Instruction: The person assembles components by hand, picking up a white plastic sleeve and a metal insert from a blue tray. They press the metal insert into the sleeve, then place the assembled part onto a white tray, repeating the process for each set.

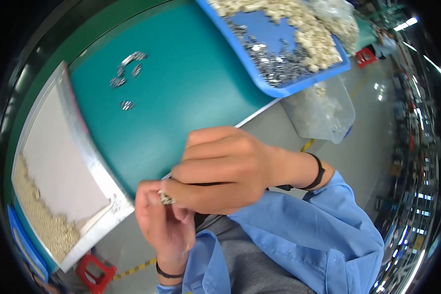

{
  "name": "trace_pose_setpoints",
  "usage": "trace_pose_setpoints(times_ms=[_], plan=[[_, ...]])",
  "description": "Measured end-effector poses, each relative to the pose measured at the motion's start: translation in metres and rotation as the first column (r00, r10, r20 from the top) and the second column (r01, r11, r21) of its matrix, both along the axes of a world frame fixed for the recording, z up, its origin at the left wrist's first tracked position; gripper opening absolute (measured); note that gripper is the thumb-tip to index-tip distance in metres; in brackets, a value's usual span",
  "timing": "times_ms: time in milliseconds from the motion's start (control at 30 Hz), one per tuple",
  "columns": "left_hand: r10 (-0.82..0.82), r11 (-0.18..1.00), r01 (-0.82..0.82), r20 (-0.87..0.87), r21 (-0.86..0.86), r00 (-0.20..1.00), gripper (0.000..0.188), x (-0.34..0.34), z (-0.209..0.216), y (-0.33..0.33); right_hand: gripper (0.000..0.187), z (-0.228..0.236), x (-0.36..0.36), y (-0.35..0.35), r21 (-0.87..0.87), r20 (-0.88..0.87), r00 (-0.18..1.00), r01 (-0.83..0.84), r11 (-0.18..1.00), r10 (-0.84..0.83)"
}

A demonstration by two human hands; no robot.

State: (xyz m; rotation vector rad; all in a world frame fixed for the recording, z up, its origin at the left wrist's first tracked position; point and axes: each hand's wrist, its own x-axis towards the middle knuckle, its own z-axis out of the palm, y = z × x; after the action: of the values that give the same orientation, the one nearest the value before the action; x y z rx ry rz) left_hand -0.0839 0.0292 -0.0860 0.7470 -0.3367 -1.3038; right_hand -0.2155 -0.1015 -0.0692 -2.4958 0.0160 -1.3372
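Note:
My left hand (164, 220) and my right hand (225, 169) meet near the table's front edge, fingertips closed together. Pinched between them is a small pale piece with some metallic shine (165, 197); its exact kind is too small to tell. The right hand lies palm down with its fingers bent, and its thumb side partly covers the left fingers. Beyond the hands, several small shiny metal parts (127, 105) lie loose on the green tabletop (181, 73).
A blue tray (274, 91) at the far right holds cream pieces (318, 41) and shiny metal parts (284, 68). Below it stands a clear plastic bin (323, 115). On the left, a metal-edged tray (95, 157) contains small beige parts (49, 220). A red stool (95, 274) stands on the floor.

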Motion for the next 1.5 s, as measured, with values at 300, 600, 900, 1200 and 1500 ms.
trace_pose_setpoints(times_ms=[300,600,900,1200,1500], plan=[[-0.143,0.969,0.161,0.106,-0.187,0.984,0.029,0.008,-0.019,0.005,0.027,0.024,-0.052,-0.034,0.073,-0.336,0.918,0.249,0.966,-0.212],[-0.175,0.947,0.209,0.152,-0.245,0.973,0.033,-0.005,-0.022,-0.002,0.028,0.037,-0.157,-0.191,-0.028,-0.593,0.524,0.745,0.666,-0.612],[-0.233,0.900,0.284,0.187,-0.331,0.954,0.032,-0.003,-0.032,0.002,0.025,0.016,-0.141,-0.257,-0.400,-0.522,0.364,0.694,0.599,-0.771],[-0.269,0.905,0.305,0.158,-0.297,0.950,0.031,-0.006,-0.042,-0.003,0.022,0.026,-0.173,-0.259,-0.066,-0.746,0.369,0.787,0.613,-0.554],[-0.300,0.892,0.337,0.163,-0.302,0.940,0.031,-0.010,-0.046,-0.004,0.028,0.030,-0.184,-0.244,0.011,-0.787,0.427,0.732,0.681,-0.446]])
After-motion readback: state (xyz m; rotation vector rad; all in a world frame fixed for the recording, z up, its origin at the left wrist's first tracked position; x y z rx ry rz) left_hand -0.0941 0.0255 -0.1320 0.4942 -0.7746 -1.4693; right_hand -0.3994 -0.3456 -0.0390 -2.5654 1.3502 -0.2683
